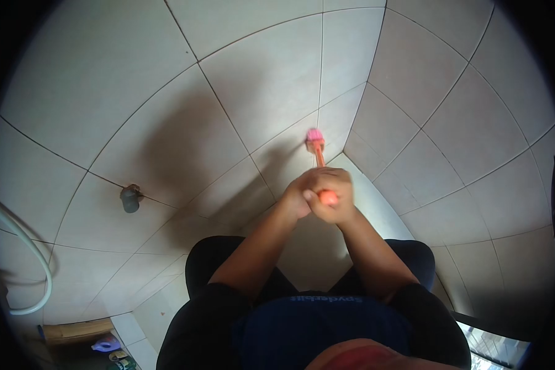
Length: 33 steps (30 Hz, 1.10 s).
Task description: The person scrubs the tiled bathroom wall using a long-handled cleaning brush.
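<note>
Both of my hands are wrapped around the orange handle of a long-handled scrub brush [315,137] with pink bristles. My left hand [297,196] is closed and partly covered by the other. Around the handle's end my right hand [339,185] is closed too, and the rounded orange tip pokes out of the fist. The brush head is at the tiled wall [271,80] low down, close to the corner. Whether the bristles press on the tile cannot be made out.
A grey pipe stub [130,198] sticks out of the wall on the left. Farther left hangs a pale hose [37,259]. A cardboard box [77,331] and a purple bottle [106,343] are at bottom left. A second tiled wall [450,135] rises on the right.
</note>
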Motion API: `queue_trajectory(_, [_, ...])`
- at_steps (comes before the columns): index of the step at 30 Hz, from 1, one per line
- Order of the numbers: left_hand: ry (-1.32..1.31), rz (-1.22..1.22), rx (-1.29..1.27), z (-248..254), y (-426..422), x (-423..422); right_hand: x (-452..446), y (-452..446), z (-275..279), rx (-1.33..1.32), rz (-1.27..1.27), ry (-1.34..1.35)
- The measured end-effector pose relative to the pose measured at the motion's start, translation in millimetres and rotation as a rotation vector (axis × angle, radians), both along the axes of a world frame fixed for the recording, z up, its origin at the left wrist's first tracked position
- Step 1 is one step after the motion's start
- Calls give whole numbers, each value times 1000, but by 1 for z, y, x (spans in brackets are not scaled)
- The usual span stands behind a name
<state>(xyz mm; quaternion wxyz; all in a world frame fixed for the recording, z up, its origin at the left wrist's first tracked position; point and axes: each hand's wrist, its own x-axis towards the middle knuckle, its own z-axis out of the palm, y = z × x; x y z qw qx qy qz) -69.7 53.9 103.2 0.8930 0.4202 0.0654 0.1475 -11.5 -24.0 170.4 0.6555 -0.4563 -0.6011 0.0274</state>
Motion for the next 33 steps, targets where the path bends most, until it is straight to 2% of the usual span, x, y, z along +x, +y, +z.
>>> queue_trajectory(1, [-26, -102, -219, -32, 4, 5, 0, 5, -24, 0, 0, -4])
queue_trajectory(2, [-30, -193, -440, -65, 8, 9, -2, 7, -46, -110, -42, 64])
queue_trajectory(3, [-31, -196, -445, -67, 6, 8, -6, 7, -47, -222, -85, 133])
queue_trajectory(5, [-57, -174, 49, -70, 9, 4, -8, 8, -44, -175, -63, 71])
queue_trajectory(7, [-51, -169, 294, -55, 8, -6, -15, 2, -15, -128, -42, 27])
queue_trajectory(9, [43, -181, -158, 40, -4, -12, -16, -7, 33, 170, 67, -89])
queue_trajectory(10, [82, -182, -387, 62, -7, -14, -18, -11, 42, 169, 74, -88])
queue_trajectory(12, [86, -178, -368, 56, -4, -16, -19, -17, 54, 229, 94, -231])
queue_trajectory(15, [104, -155, -24, 5, 16, -5, -11, 2, 14, 86, 90, -198])
queue_trajectory(16, [97, -139, 134, -9, 19, -6, -10, 4, -1, -102, 118, -171])
queue_trajectory(17, [68, -105, 364, -20, 19, -11, -10, 6, -19, -100, 116, -178])
queue_trajectory(19, [-56, 10, 996, -33, 22, -23, -11, 11, -48, -234, 308, -66])
queue_trajectory(20, [-83, 58, 1215, -38, 24, -27, -13, 10, -60, -200, 343, 63])
queue_trajectory(21, [-60, 60, 1265, -44, 23, -30, -18, 6, -64, -197, 339, 65])
queue_trajectory(23, [292, -154, -261, -52, 24, -21, -26, -2, -70, -163, -396, 192])
queue_trajectory(24, [265, -163, -298, -49, 25, -17, -30, -8, -70, -155, -401, 188])
queue_trajectory(25, [260, -167, -293, -48, 24, -17, -34, -15, -71, -339, -267, 666])
queue_trajectory(26, [228, -331, -319, -47, 22, -19, -36, -22, -70, -518, -113, 1140])
queue_trajectory(27, [195, -495, -342, -42, 19, -20, -36, -27, -68, -513, -115, 1135])
queue_trajectory(28, [316, -430, -307, -96, 30, -15, -35, -31, -63, -549, -33, 1317])
queue_trajectory(29, [312, -429, -302, -91, 25, -19, -36, -35, -61, -585, 55, 1500])
queue_trajectory(31, [398, -334, -138, -66, 15, -28, -43, -37, -80, -615, 85, 1496])
queue_trajectory(33, [420, -312, -42, -46, 6, -33, -60, -38, -91, -591, 251, 1521])
